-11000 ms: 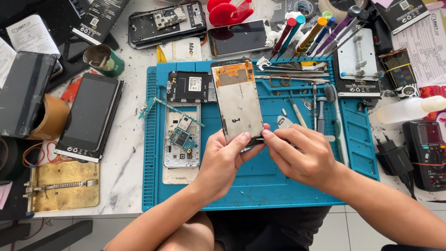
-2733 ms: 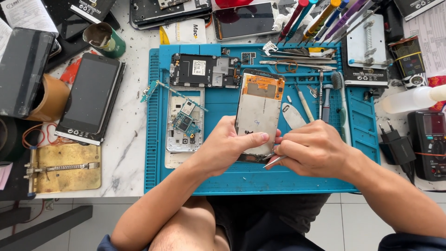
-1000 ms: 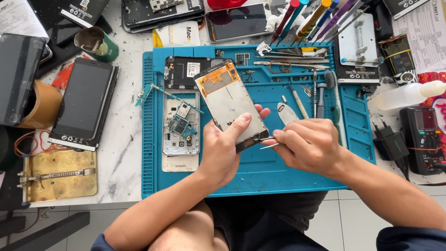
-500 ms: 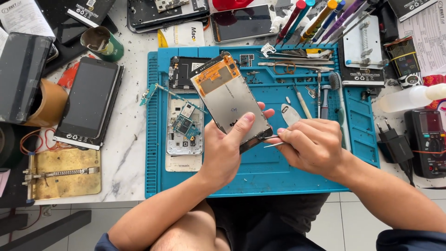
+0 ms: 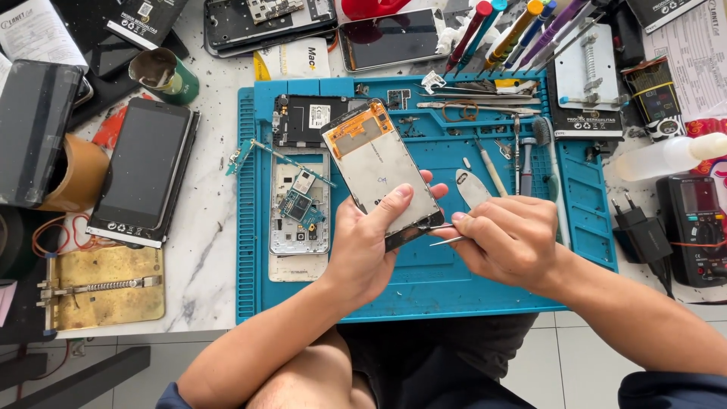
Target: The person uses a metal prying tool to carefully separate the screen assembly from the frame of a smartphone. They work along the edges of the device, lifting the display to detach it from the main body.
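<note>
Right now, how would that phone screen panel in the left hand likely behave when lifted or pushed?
The screen panel is a thin flat slab, so probably light and stiff. It looks like bare glass with an orange flex at one end, so likely fragile. The left hand pinches it at one end, tilted, so it may slip.

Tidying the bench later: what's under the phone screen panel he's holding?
Under the screen panel lies the blue mat. The part beneath it and the left hand is covered.

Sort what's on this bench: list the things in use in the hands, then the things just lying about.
In use:
left hand holding the screen panel
right hand with tweezers at its lower edge

Lying about:
opened phone frame
black phone
screwdrivers
multimeter
tape roll
</note>
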